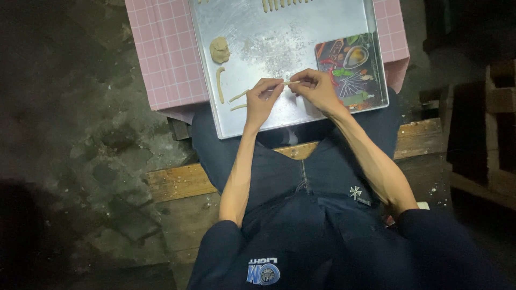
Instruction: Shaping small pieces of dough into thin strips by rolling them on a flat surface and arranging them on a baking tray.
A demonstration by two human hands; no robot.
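My left hand (264, 98) and my right hand (315, 88) meet over a metal baking tray (279, 37). Between their fingertips they pinch a thin short strip of dough (288, 82). On the tray to the left lie a pale dough lump (219, 50), a long curved dough strip (220, 84) and two short strips (238, 96) close to my left hand. A row of shaped dough sticks (279, 4) shows at the tray's far edge, cut off by the frame.
A small printed board with vegetable pictures (352, 70) lies on the tray's right side. The tray rests on a pink checked cloth (161, 53) and my lap. I sit on a wooden bench (177, 180). Dark rough floor (64, 118) spreads left; wooden crates (500, 102) stand right.
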